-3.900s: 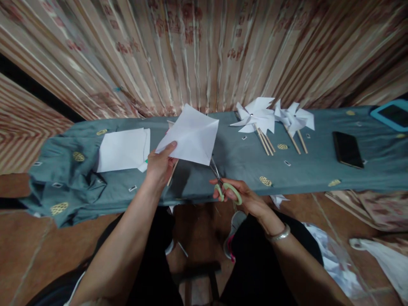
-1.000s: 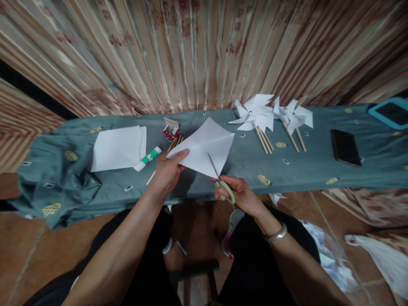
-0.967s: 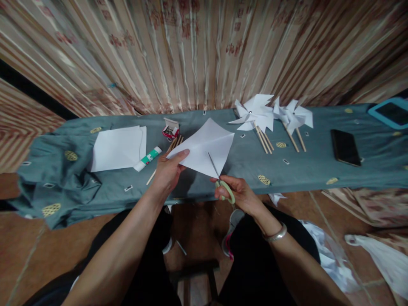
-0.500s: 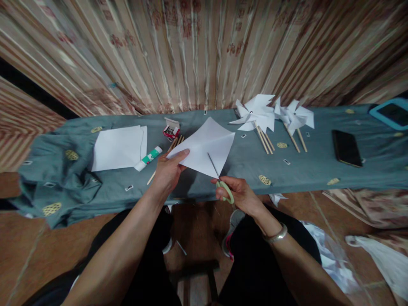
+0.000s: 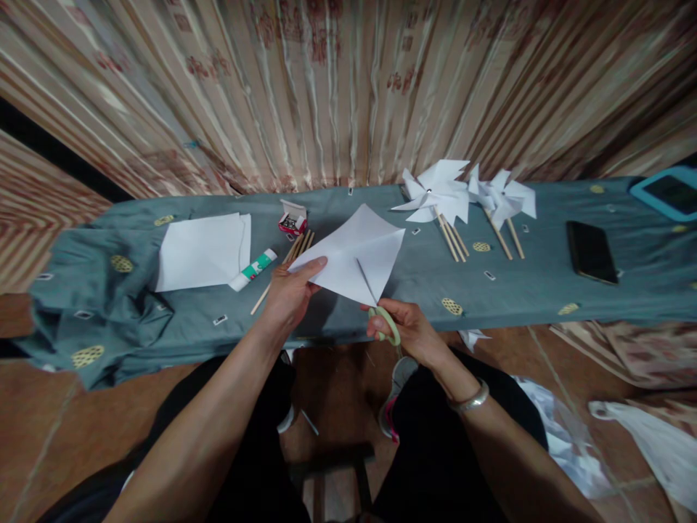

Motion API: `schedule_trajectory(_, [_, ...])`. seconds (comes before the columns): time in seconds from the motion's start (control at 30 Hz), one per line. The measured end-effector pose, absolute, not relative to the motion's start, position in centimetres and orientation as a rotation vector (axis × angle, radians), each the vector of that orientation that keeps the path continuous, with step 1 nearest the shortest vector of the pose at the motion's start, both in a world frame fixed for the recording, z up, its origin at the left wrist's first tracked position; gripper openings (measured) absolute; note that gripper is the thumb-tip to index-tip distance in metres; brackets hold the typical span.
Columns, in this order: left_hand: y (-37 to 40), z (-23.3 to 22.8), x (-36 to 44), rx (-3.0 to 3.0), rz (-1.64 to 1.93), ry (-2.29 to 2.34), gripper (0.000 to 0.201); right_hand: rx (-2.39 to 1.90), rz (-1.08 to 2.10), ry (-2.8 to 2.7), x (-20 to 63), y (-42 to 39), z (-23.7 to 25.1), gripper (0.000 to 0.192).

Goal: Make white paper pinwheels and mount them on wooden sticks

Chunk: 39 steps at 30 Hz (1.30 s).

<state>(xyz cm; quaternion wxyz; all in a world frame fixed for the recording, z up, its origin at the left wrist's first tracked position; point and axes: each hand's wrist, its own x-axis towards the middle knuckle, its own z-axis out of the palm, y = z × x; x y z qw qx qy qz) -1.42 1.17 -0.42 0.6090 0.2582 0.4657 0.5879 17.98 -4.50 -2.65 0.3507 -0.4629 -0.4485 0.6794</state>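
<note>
Head view: L hand [image 5: 291, 294] pinches the white paper square [image 5: 351, 254] by its 9 o'clock corner, thumb on top, holding it up just above the table's near edge. R hand [image 5: 406, 330] at 4 o'clock of the sheet, fingers closed thru the green loops of the scissors [image 5: 375, 301]; blades run into the sheet from its bottom corner twd the centre, nearly shut on the paper. Grey-green cloth table [image 5: 534, 283] beneath. At 9 o'clock of the L hand: paper stack [image 5: 201, 250], w/ glue stick [image 5: 253, 269] just beside it. At 12: small pin box [image 5: 292, 218] & loose wooden sticks [image 5: 297, 250]. At 2 o'clock of the sheet: finished pinwheels [image 5: 462, 196]. Far at 3: black phone [image 5: 591, 252].
</note>
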Motion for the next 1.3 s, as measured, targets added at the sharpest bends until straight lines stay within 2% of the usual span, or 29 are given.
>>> schedule_trajectory(0.67, [0.96, -0.27, -1.11, 0.595, 1.338, 1.067, 0.031, -1.242, 1.748, -1.112, 17.64, -4.32, -2.47, 0.053])
schedule_trajectory(1.3, [0.92, -0.08, -1.01, 0.582, 1.328, 1.097, 0.027, -1.239, 1.727, -1.063, 17.54, -4.35, -2.45, 0.049])
